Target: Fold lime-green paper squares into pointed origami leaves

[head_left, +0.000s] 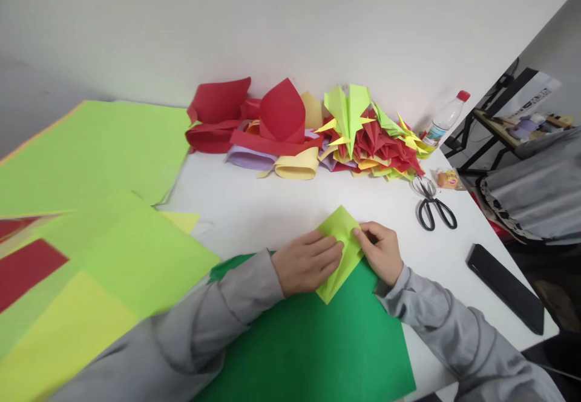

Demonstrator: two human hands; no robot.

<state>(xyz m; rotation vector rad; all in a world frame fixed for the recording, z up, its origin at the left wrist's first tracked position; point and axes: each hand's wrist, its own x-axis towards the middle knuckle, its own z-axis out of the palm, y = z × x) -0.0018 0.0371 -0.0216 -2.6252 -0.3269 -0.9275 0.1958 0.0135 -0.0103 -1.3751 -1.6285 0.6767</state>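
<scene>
A folded lime-green paper (339, 226), diamond shaped, lies on the white table (254, 208) partly over a dark green sheet (318, 347). My left hand (306, 263) rests flat on the folded paper's left side, fingers stretched out and pressing it down. My right hand (381, 250) is at its right edge, with fingers curled and pinching the paper's fold. Both arms wear grey sleeves.
A heap of folded paper shapes (363, 141) and curled red, yellow and purple sheets (267, 129) lines the wall. Black scissors (433, 205), a small wrapped snack (448, 178), a plastic bottle (445, 120) and a black phone (506, 287) lie to the right. Large lime, yellow and red sheets (91, 208) cover the left.
</scene>
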